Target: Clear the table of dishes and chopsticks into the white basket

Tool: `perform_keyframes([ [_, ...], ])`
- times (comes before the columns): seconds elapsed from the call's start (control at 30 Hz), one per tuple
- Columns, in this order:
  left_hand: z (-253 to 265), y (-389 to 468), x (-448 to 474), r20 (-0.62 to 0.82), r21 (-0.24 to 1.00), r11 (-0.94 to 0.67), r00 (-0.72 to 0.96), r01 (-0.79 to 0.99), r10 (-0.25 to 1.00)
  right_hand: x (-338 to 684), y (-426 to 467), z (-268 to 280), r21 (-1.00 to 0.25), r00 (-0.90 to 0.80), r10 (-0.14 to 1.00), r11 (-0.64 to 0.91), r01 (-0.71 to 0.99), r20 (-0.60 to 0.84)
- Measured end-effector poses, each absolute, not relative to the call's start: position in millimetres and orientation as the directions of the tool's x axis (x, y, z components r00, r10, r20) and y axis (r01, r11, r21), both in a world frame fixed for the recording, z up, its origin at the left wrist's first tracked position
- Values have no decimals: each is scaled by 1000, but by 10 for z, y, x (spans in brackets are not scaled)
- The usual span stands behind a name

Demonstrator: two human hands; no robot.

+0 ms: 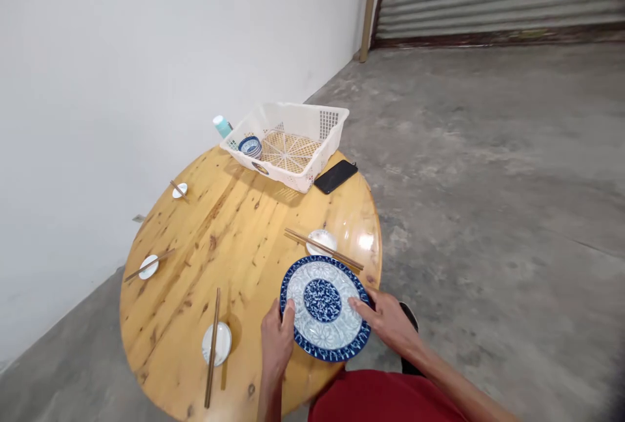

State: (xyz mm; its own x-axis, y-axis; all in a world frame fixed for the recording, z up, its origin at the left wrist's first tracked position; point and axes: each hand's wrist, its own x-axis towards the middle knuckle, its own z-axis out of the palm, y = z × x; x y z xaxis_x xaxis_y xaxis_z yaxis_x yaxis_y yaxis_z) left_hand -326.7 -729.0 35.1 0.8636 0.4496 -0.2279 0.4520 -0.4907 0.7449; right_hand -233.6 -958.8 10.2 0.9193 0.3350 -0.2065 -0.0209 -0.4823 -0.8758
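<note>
Between my two hands is a blue-and-white patterned plate (pixel 305 337), its face turned up towards me, over the near right edge of the round table. My left hand (pixel 277 337) grips its left rim with the thumb on top. On the opposite side, my right hand (pixel 388 319) holds the rim, thumb lying on the plate's face; the fingers beneath are hidden. Just beyond the plate, a small white dish (pixel 322 238) carries a pair of chopsticks (pixel 349 260). Left of my left hand, another small dish (pixel 223 344) has chopsticks (pixel 213 350) across it.
The round wooden table (pixel 195 233) holds a white plastic basket (pixel 312 178) with stacked small bowls (pixel 250 146) inside. A black phone (pixel 336 176) lies beside it; a light-blue bottle (pixel 222 126) stands behind. Two more dishes (pixel 148 267) with chopsticks sit along the left edge. A wall rises behind.
</note>
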Motion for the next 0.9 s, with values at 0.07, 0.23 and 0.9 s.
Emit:
perform_keyframes([
  [0.07,439,-7655,-3095,-216,762,-485,874,430,435,-2179,-9956,235,-880,910,347,-473,-40,-228],
  [0.23,507,-8706,-2631,-227,861,-349,894,370,387,-1780,-11004,516,-798,937,270,-603,-15,-223],
  [0.9,936,-9493,-1054,-181,859,-382,900,341,396,104,-11891,1047,-780,918,285,-624,-39,-274],
])
